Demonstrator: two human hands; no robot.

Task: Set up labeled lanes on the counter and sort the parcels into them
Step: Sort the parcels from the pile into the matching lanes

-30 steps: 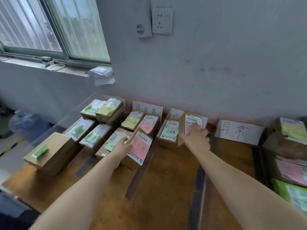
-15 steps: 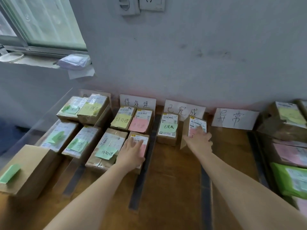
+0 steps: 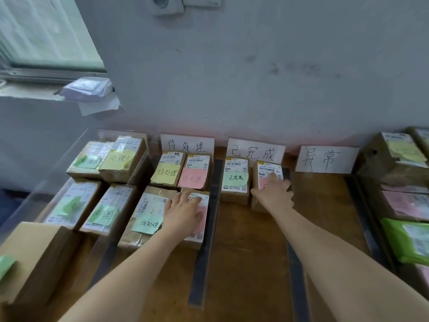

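Head camera view, looking down at a brown wooden worktop [image 3: 246,252] against a pale wall, split into lanes by dark strips of tape [image 3: 204,228]. White paper signs stand at the back: 待处理 [image 3: 186,145], 已完成 [image 3: 255,151] and 异常 [image 3: 326,159]. The left hand [image 3: 185,211] lies flat, fingers spread loosely, on a small cardboard parcel with a pink note [image 3: 197,217] at the front right of the 待处理 lane, beside a parcel with a green note [image 3: 145,216]. The right hand [image 3: 274,194] rests on another small parcel [image 3: 267,182] in the 已完成 lane, fingers extended over its white shipping label and pink note, pressing rather than gripping; it sits just beside a parcel with a green 已完成 note [image 3: 235,178]. These boxes look stiff, square-edged and probably light; holding them across opposite side walls would likely suit best, since the taped tops and sticky notes may be slick or peel. The 异常 lane holds nothing. More boxes and soft green and pink mailer bags [image 3: 408,240] wait at far right.
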